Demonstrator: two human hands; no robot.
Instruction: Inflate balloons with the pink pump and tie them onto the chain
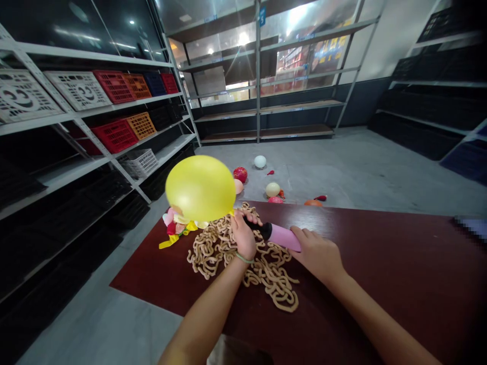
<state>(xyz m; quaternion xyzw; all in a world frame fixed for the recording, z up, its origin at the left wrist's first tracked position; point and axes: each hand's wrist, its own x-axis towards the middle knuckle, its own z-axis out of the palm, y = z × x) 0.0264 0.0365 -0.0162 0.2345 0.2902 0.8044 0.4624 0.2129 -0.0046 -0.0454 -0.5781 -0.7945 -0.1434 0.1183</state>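
An inflated yellow balloon [200, 187] sits on the nozzle end of a pink and black balloon pump [283, 237]. My left hand [244, 238], with a thin green band at its wrist, is closed around the black end of the pump by the balloon's neck. The fingers of my right hand [319, 256] wrap round the pink barrel. Below both hands a tangle of tan, rope-like strands [213, 248] spreads over the dark red table [380, 258]. Beside it, partly under the balloon, lies a pile of limp coloured balloons [177, 229].
Beyond the table, several balloons lie on the grey floor, among them a white one [260, 161] and a red one [240, 175]. Shelving with plastic crates [116, 134] lines the left; a metal rack [258, 111] stands at the back. A blurred object [474, 226] is at the table's right.
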